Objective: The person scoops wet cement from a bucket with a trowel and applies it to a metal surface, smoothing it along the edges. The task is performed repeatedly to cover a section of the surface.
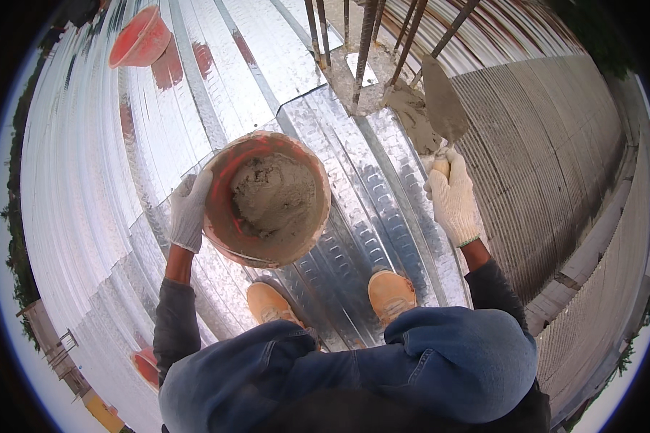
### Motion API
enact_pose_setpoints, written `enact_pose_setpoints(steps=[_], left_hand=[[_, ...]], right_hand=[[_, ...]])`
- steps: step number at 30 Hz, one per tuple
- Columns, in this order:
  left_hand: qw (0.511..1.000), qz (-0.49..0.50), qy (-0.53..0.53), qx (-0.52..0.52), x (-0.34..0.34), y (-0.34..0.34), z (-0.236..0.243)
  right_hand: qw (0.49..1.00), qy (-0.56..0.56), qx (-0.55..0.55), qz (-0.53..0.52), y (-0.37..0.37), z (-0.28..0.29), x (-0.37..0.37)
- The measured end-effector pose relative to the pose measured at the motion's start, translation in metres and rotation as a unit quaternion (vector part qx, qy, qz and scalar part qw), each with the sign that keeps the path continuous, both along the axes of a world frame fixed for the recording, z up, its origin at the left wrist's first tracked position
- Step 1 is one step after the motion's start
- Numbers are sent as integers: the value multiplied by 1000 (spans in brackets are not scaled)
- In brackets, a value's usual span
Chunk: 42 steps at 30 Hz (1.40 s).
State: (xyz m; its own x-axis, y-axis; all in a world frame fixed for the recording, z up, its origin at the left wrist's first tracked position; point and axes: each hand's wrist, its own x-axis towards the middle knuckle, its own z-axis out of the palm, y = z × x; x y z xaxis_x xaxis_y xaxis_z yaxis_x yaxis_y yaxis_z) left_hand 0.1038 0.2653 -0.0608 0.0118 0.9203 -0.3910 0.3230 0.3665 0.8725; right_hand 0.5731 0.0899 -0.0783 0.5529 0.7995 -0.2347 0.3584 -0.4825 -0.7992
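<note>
My left hand (189,211), in a white knit glove, grips the left rim of a reddish bucket (319,162). Grey wet mortar (274,195) lies heaped inside it, and more is smeared along its walls. In my right hand (455,198), also gloved, is the handle of a trowel (444,101). The mortar-coated blade points away from me, beside a patch of wet mortar (414,115) at the edge of the metal decking. My right fingers are closed round the handle; part of it is hidden by them.
Several steel rebars (365,54) stand upright just beyond the mortar patch. Ribbed metal decking (173,123) spreads under my shoes and to the left. Another red bucket (139,40) sits at the far left, and a red container (146,366) shows near left. Corrugated roofing (534,159) lies right.
</note>
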Motion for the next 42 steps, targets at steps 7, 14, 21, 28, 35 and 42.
enact_pose_setpoints(steps=[7, 14, 21, 28, 35, 42], left_hand=[[982, -139, 99, 78, 80, -9, 38], [941, -237, 191, 151, 109, 1, 48], [957, -211, 148, 132, 102, 10, 42], [952, -213, 160, 152, 106, 11, 38], [985, -139, 91, 53, 53, 35, 12], [997, -49, 52, 39, 20, 14, -9]], right_hand=[[948, -131, -52, 284, -77, 53, -24], [826, -288, -97, 475, 44, 90, -65], [788, -115, -150, 586, 49, 31, -119], [814, 157, -263, 495, 37, 43, -115], [845, 269, -263, 380, 14, 79, -94], [917, 275, -234, 167, -28, 101, -61]])
